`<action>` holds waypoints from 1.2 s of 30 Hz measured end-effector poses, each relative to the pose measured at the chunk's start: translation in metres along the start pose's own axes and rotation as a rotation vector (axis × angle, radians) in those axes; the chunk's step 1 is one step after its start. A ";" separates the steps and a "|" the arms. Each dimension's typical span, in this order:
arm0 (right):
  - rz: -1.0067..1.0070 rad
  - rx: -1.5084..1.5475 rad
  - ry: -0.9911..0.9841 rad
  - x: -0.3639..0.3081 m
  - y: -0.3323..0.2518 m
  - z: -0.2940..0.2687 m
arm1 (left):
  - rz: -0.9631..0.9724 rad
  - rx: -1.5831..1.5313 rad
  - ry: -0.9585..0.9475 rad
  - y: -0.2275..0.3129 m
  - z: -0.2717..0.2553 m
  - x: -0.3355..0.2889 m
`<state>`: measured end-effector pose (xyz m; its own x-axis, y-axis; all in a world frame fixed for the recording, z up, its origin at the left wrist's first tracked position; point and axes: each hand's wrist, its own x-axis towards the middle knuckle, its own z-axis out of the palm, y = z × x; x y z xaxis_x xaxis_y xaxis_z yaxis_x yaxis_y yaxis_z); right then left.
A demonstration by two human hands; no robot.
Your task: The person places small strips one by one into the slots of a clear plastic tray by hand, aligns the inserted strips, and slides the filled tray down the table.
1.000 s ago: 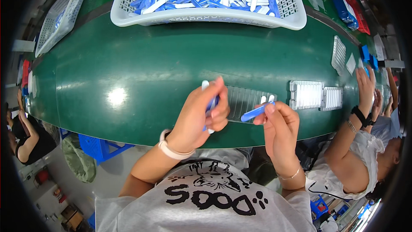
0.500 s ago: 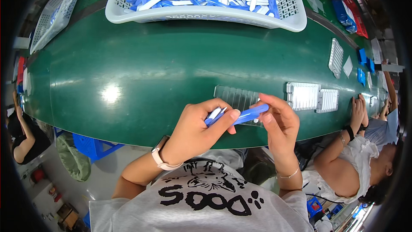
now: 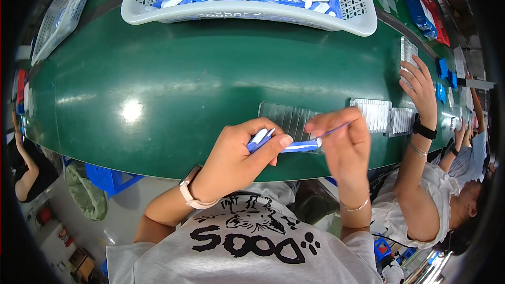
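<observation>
My left hand (image 3: pixel 247 150) is closed around several flat blue-and-white plastic sticks (image 3: pixel 301 147); their ends stick out on both sides of the fist. Close beside it, my right hand (image 3: pixel 344 144) is slightly blurred and pinches a thin blue stick (image 3: pixel 336 128), seen edge-on. Behind both hands a clear plastic tray with slots (image 3: pixel 286 117) lies on the green table (image 3: pixel 173 84), partly covered by my fingers. Whether sticks lie in its hidden part I cannot tell.
A white perforated basket (image 3: pixel 252 14) heaped with blue and white sticks stands at the back. Two more slotted trays (image 3: pixel 374 115) lie to the right. A co-worker's hand (image 3: pixel 421 87) touches another tray (image 3: pixel 407 52). A second basket (image 3: pixel 63 21) is at far left.
My right hand has drawn the thin blue stick away from the bunch in my left hand. The co-worker's hand has reached forward to the far tray.
</observation>
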<state>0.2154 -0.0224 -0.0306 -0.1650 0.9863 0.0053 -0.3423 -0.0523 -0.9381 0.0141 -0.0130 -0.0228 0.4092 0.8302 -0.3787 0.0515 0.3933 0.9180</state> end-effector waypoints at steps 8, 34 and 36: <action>0.197 -0.882 -0.119 0.018 -0.039 -0.023 | 0.067 0.069 0.111 -0.007 -0.003 -0.002; -0.833 -1.325 -0.469 0.018 -0.021 -0.001 | 0.074 -0.268 0.039 -0.008 -0.014 -0.002; -0.822 -1.304 -0.465 0.017 -0.022 -0.001 | -0.108 -0.317 -0.041 0.001 -0.019 -0.003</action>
<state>0.2213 -0.0044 -0.0101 -0.6788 0.5355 0.5025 0.4667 0.8429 -0.2678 -0.0048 -0.0074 -0.0230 0.4535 0.7630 -0.4606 -0.1867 0.5867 0.7880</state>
